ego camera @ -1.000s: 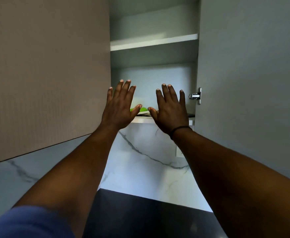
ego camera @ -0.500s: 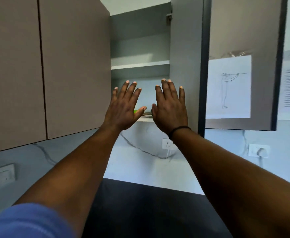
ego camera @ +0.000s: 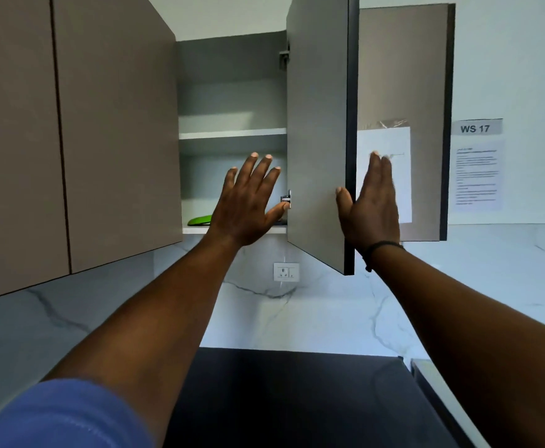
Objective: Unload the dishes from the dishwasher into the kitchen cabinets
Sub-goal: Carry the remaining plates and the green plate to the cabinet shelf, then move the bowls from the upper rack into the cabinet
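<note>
An upper wall cabinet stands open, with a green plate lying on its bottom shelf at the left. My left hand is raised in front of the opening, fingers straight and spread, holding nothing. The cabinet door swings out edge-on towards me. My right hand is flat with straight fingers just right of the door's front edge, its thumb at that edge. The upper shelf looks bare.
Closed brown cabinets fill the left. A second open door with a taped paper hangs behind my right hand. Marble backsplash with a wall socket lies below, a dark countertop under my arms. Paper notices hang at the right.
My view has pulled back from the cabinet. My right hand moved right from in front of the shelf to the door's outer side. The left hand stayed raised before the opening.
</note>
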